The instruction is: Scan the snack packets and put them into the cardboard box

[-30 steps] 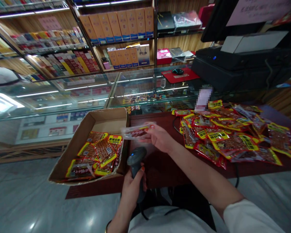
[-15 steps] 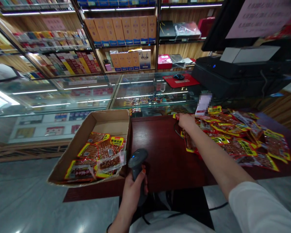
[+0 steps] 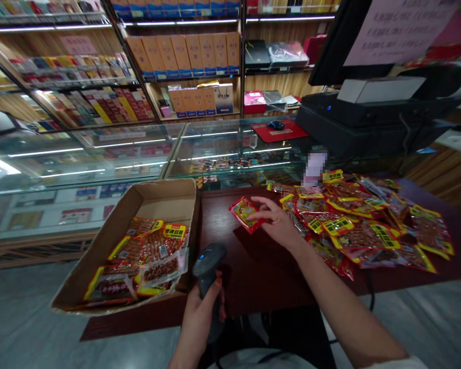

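Observation:
My left hand (image 3: pixel 205 312) is wrapped round the handle of a dark barcode scanner (image 3: pixel 209 261), held upright at the counter's front edge with a small blue light on top. Between the thumb and fingers of my right hand (image 3: pixel 274 221) is a small red snack packet (image 3: pixel 246 212), over the dark red counter (image 3: pixel 226 205). A heap of red and yellow snack packets (image 3: pixel 361 230) lies to the right of that hand. Left of the scanner stands an open cardboard box (image 3: pixel 165 197) with several similar packets (image 3: pixel 149 246) in it.
A glass display case (image 3: pixel 215 146) runs behind the counter, with a black mouse (image 3: pixel 275 125) on a red mat (image 3: pixel 259 134). At the back right are a monitor (image 3: pixel 336 46) and black till equipment (image 3: pixel 330 123). Stocked shelves (image 3: pixel 184 56) line the wall.
My right hand has come left from the heap's far edge, bringing the small red packet over the counter. My left hand still holds the scanner. The view has shifted slightly.

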Tool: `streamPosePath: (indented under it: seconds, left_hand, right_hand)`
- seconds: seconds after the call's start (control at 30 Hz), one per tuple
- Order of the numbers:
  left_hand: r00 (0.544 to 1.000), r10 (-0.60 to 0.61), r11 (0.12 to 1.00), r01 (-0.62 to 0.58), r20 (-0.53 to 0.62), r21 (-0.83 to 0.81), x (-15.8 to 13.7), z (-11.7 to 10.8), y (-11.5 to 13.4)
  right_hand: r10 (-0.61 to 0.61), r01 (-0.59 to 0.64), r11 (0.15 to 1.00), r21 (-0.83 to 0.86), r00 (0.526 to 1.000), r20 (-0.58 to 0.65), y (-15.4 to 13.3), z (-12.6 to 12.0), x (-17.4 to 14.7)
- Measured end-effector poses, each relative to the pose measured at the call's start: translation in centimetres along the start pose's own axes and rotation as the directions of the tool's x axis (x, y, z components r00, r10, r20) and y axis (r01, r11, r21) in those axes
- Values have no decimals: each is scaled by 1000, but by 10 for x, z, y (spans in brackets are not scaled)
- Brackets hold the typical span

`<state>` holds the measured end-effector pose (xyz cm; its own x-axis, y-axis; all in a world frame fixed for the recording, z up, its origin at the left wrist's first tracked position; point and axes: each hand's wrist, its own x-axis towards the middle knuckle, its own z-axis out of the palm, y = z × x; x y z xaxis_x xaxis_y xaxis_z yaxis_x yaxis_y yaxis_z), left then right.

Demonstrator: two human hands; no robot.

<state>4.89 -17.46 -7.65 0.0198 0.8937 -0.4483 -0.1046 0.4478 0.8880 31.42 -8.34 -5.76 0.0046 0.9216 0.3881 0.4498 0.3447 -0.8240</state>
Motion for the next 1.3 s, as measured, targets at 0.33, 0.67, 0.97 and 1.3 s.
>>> streamPosePath:
  seconds: [0.33,0.67,0.97,1.3]
  left_hand:
    - [999,-24,999,23,28,28,-3,2,6]
    - [999,-4,996,0,50,84,-10,7,7]
    - [995,65,958,-83,72,273,-21,6,33]
    - [982,107,870,-169,157,464,-25,-5,28]
  right_hand:
    - [438,-556,702,445,830,346,36,22,-17]
    - [471,-529,765,367,849,242,26,16,-17]
    - [423,-478,792,380,878,224,28,13,-16]
    - [409,-397,742,540,906,103,30,5,-12]
